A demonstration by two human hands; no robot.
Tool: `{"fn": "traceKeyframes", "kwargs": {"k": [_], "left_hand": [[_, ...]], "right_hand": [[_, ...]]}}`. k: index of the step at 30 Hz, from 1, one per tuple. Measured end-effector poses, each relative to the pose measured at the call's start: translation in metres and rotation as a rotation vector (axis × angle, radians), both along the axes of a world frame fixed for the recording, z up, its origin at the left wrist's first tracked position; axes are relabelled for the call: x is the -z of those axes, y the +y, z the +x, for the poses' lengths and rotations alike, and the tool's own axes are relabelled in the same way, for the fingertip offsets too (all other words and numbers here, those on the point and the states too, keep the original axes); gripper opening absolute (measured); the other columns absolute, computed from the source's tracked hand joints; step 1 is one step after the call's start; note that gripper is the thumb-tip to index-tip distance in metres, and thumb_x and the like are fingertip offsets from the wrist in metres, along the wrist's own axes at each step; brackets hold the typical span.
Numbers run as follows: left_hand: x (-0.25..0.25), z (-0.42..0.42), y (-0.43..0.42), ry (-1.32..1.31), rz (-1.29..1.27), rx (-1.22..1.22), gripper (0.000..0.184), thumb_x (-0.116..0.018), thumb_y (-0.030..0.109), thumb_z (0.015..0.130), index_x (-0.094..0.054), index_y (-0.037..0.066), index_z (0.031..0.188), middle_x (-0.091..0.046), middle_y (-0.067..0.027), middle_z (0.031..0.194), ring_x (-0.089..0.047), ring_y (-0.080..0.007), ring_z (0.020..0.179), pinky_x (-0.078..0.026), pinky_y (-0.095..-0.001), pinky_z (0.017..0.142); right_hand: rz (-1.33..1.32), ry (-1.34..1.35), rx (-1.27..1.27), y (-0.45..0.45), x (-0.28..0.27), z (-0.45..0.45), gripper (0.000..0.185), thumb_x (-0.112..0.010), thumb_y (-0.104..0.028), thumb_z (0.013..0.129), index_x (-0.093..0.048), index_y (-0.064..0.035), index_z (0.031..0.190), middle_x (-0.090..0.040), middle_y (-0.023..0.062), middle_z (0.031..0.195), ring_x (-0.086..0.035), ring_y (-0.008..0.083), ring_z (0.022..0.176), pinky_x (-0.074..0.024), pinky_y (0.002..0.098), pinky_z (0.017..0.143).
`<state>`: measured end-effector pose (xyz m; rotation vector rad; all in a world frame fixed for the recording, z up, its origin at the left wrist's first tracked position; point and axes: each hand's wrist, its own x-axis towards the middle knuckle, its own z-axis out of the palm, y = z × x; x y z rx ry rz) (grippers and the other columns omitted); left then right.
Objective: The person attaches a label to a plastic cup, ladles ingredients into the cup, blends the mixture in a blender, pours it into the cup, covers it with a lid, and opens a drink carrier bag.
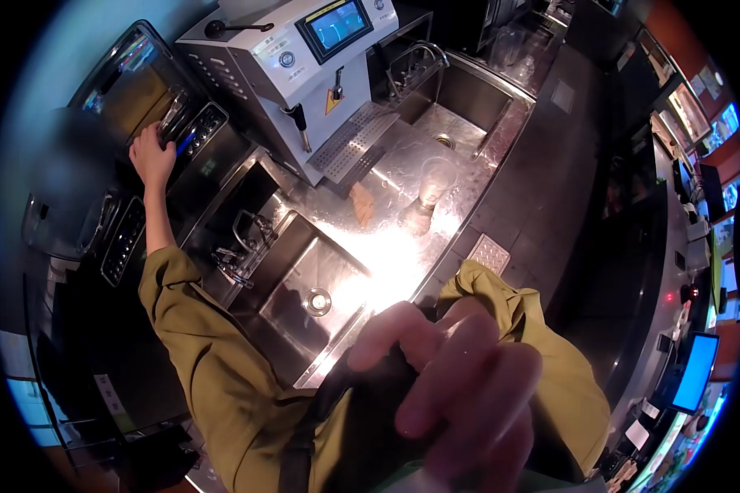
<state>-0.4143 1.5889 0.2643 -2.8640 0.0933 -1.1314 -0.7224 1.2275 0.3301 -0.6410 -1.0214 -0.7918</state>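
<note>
At the upper left, my left hand (152, 156) is closed on the front edge of the clear cover (131, 90) of what looks like a countertop blender. A control panel (201, 135) with a blue light lies just right of the fingers. My right hand (469, 374) is large and close to the camera, low in the view. Its fingers are loosely bent and somewhat apart, and I see nothing held in it. Below it lies the dark apron front between my olive sleeves.
A steel sink (308, 292) with a faucet (251, 230) lies in front of me. Behind it stand a white dispenser (279, 78) with a screen, and a second sink (460, 119). A clear cup (437, 181) and a brown scrap (362, 204) rest on the wet counter. Another clear-covered machine (74, 222) stands left.
</note>
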Motion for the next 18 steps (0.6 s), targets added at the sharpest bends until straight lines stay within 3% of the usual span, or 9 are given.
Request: {"fn": "traceKeyframes", "kwargs": {"k": [4, 7, 10, 13, 15, 16, 18], "left_hand": [[0.000, 0.001, 0.001, -0.025, -0.014, 0.037, 0.042, -0.060, 0.017, 0.068, -0.054, 0.014, 0.110, -0.056, -0.0017, 0.093, -0.050, -0.0205, 0.095, -0.032, -0.0370, 0.092], [0.001, 0.006, 0.002, -0.130, 0.067, 0.060, 0.033, -0.061, 0.020, 0.071, -0.057, 0.013, 0.103, -0.059, -0.0043, 0.089, -0.055, -0.0240, 0.089, -0.038, -0.0388, 0.084], [-0.009, 0.006, 0.002, -0.144, 0.121, 0.046, 0.020, -0.063, 0.028, 0.077, -0.061, 0.010, 0.086, -0.064, -0.0090, 0.078, -0.059, -0.0281, 0.079, -0.043, -0.0411, 0.067], [-0.023, 0.005, 0.002, -0.094, 0.143, 0.003, 0.015, -0.064, 0.023, 0.076, -0.062, 0.010, 0.084, -0.063, -0.0087, 0.076, -0.059, -0.0260, 0.080, -0.039, -0.0390, 0.074], [-0.054, -0.009, -0.013, -0.225, 0.051, 0.024, 0.014, -0.063, 0.020, 0.075, -0.063, 0.011, 0.086, -0.063, -0.0079, 0.077, -0.059, -0.0244, 0.082, -0.037, -0.0374, 0.078], [-0.083, -0.010, -0.015, -0.390, 0.114, 0.052, 0.016, -0.064, 0.020, 0.074, -0.063, 0.012, 0.088, -0.062, -0.0078, 0.078, -0.058, -0.0228, 0.084, -0.036, -0.0380, 0.080], [-0.157, -0.002, -0.002, -0.478, 0.151, 0.059, 0.016, -0.060, 0.022, 0.078, -0.063, 0.015, 0.092, -0.062, -0.0058, 0.085, -0.057, -0.0230, 0.086, -0.037, -0.0428, 0.081]], "right_hand": [[0.047, 0.104, 0.041, 0.008, -0.008, -0.009, 0.004, -0.060, -0.020, 0.080, -0.059, -0.0182, 0.077, -0.049, 0.0034, 0.088, -0.047, 0.0217, 0.081, -0.0400, 0.0448, 0.076], [0.030, 0.137, 0.081, 0.005, -0.009, -0.012, 0.009, -0.066, -0.023, 0.078, -0.060, -0.0172, 0.079, -0.045, 0.0014, 0.084, -0.045, 0.0214, 0.076, -0.0392, 0.0437, 0.076], [-0.102, 0.127, 0.094, -0.012, -0.009, -0.005, 0.005, -0.063, -0.018, 0.077, -0.059, -0.0163, 0.080, -0.046, 0.0026, 0.080, -0.046, 0.0214, 0.073, -0.0399, 0.0417, 0.074], [-0.328, 0.055, 0.074, -0.033, 0.002, 0.023, 0.014, -0.058, -0.008, 0.075, -0.061, -0.0151, 0.087, -0.054, 0.0074, 0.088, -0.051, 0.0228, 0.079, -0.0422, 0.0406, 0.074], [-0.477, 0.015, 0.081, -0.027, 0.017, 0.067, 0.024, -0.055, -0.002, 0.073, -0.062, -0.0121, 0.093, -0.059, 0.0106, 0.093, -0.054, 0.0238, 0.083, -0.0437, 0.0394, 0.074], [-0.545, 0.016, 0.075, -0.018, 0.025, 0.093, 0.027, -0.054, 0.001, 0.072, -0.062, -0.0096, 0.096, -0.061, 0.0119, 0.094, -0.056, 0.0242, 0.084, -0.0444, 0.0385, 0.074], [-0.750, 0.139, 0.103, 0.022, 0.033, 0.154, 0.030, -0.052, 0.003, 0.071, -0.060, -0.0002, 0.100, -0.060, 0.0126, 0.094, -0.057, 0.0254, 0.083, -0.0451, 0.0345, 0.074]]}}
